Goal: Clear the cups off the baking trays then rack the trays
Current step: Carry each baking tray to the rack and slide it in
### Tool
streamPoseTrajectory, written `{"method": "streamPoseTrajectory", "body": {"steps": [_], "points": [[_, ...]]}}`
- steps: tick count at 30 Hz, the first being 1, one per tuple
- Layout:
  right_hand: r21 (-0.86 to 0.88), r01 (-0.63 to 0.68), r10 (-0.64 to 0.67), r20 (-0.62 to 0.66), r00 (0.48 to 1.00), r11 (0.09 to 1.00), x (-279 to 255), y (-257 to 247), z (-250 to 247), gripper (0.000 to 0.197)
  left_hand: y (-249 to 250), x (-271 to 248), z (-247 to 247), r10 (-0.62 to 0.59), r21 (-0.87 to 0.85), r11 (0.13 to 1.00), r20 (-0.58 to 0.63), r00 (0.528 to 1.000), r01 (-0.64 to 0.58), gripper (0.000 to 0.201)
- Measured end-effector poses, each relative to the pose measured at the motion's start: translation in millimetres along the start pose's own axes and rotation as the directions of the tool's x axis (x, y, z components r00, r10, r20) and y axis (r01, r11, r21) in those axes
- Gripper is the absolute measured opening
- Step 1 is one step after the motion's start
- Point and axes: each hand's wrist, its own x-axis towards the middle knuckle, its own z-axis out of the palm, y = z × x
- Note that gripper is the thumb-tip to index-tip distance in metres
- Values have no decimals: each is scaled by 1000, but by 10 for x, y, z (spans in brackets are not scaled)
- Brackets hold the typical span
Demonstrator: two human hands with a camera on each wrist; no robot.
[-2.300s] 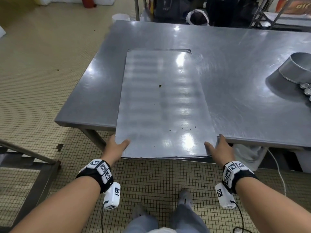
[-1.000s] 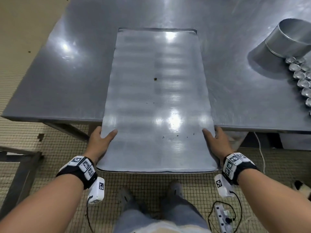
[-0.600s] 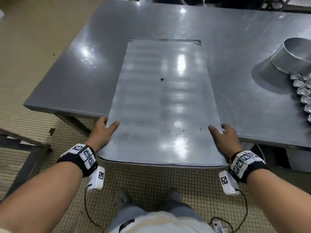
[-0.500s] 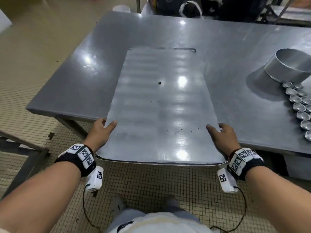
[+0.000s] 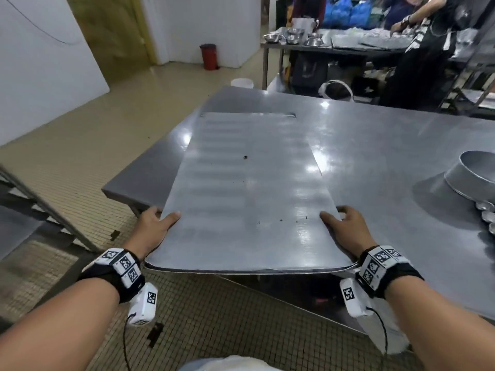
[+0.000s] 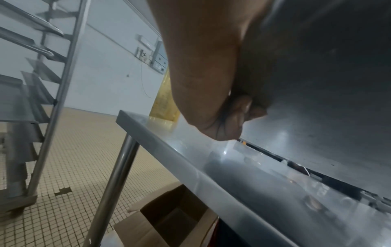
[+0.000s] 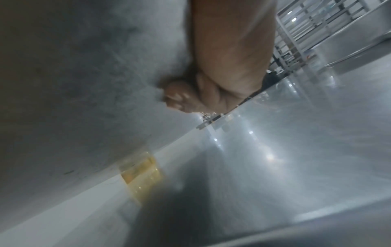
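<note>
A flat grey baking tray [image 5: 249,194] with a few dark crumbs is held over the near left corner of the steel table [image 5: 388,145], its near end raised off the table. My left hand [image 5: 154,226] grips its left edge, thumb on top, fingers curled beneath [image 6: 239,113]. My right hand [image 5: 345,226] grips its right edge the same way, fingers under the tray [image 7: 180,98]. Small shiny metal cups [image 5: 488,214] lie in a row at the table's right edge.
A metal bowl [image 5: 474,175] lies on its side at the table's right. A tray rack [image 6: 48,80] stands to my left on the tiled floor. An open cardboard box [image 6: 167,222] sits under the table. Another person [image 5: 426,49] works at a far table.
The tray's near end has risen off the table while both hands keep their grip on its edges. My head has lifted, so the room beyond the table now shows.
</note>
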Motion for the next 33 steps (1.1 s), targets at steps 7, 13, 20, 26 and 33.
{"method": "streamPoseTrajectory", "body": {"steps": [7,13,20,26,33], "points": [[-26,132,-129,95,987,991,231,-823,535,41,13,149,-673,10,-37,999,-145,989,-16,27],[-8,299,-296,136,946,954,451,-1373,954,18,143,276,-1098,66,13,998,-302,951,-65,14],[99,396,-408,150,901,913,820,-1739,1433,21,132,355,-1629,100,43,995,-459,883,-90,38],[165,488,-514,244,822,857,1119,-2190,1538,21,447,73,-1636,126,41,991,-632,765,-129,5],[272,591,-649,383,657,760,1214,-2839,1626,14,670,-609,-1671,112,82,994,-797,593,-76,9]]}}
